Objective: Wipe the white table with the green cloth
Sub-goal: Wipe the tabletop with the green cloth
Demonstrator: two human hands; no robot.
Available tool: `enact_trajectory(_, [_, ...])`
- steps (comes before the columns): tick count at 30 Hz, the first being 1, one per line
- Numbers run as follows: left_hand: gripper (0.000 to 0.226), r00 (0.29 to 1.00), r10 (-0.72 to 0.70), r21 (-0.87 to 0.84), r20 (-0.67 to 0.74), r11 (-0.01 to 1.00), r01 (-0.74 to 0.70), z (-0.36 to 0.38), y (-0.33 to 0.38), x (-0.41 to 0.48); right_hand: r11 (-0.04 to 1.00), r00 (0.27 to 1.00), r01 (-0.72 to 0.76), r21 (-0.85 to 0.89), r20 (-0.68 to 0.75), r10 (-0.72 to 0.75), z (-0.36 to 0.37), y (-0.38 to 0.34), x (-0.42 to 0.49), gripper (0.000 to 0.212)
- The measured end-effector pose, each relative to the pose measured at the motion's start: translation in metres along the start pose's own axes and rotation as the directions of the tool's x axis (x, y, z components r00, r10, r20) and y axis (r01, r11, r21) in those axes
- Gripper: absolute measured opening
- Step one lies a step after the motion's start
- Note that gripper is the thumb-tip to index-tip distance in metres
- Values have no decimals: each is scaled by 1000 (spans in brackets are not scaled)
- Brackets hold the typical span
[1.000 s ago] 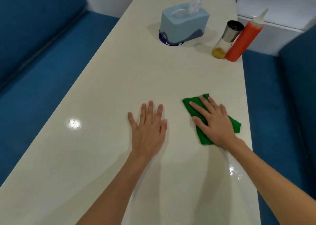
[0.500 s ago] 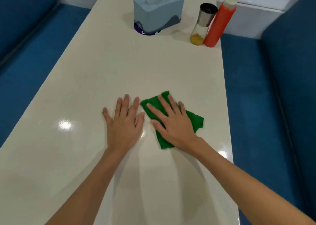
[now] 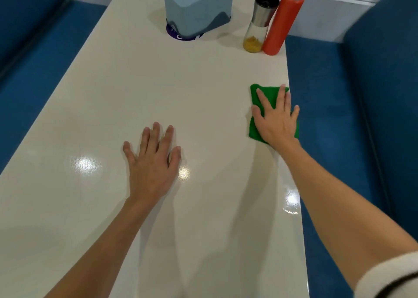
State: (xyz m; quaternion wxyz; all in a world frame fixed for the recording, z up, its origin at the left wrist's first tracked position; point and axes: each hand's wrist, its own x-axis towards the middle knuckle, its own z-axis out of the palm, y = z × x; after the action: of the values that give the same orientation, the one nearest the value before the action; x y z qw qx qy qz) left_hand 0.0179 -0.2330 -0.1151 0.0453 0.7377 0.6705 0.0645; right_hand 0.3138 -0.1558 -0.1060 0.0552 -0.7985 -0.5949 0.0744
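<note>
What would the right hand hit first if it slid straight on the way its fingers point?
Probably the red squeeze bottle. The right hand lies flat on the green cloth, with only bare white table between. The glass shaker stands just left of that line; the wide-angle view makes this uncertain.

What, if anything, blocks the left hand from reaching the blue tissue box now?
Probably yes. The left hand lies flat, holding nothing, and only bare white table lies between it and the blue tissue box, though the arm must stretch forward.
</note>
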Motion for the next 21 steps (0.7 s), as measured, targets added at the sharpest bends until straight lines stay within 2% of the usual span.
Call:
enact_trajectory(2, [55,1000,0,2,2,1000,0,1,1,1,998,998,-59,26,-18,59,5,-22,-5,54])
enact_trajectory(3, [55,1000,-2,1,3,1000,2,1,1,1,999,999,-27,39,-22,28,8,-33,-11,54])
enact_trajectory(6, [55,1000,-2,6,7,1000,2,2,0,1,972,974,223,77,13,-224,13,-54,-43,52])
enact_trajectory(9, [56,1000,2,-3,10,1000,-2,1,-2,1,866,867,493,83,39,-497,13,-52,-86,51])
enact_trajectory(12, [57,1000,1,-26,7,1000,-1,1,-2,0,791,791,606,80,47,-611,10,-19,-105,49])
enact_trajectory(14, [56,1000,0,-25,3,1000,0,2,-2,0,812,813,579,68,27,-582,4,5,-94,48])
enact_trajectory(16, [56,1000,-3,-24,1,1000,3,1,-2,0,871,871,491,14,8,-491,-1,20,-68,48])
enact_trajectory(18, [55,1000,-6,-29,2,1000,6,1,-2,0,934,934,356,-29,-7,-357,-5,26,-33,48])
enact_trajectory(21, [56,1000,-5,-23,-1,1000,5,0,0,0,991,991,130,10,25,-130,-7,19,4,50])
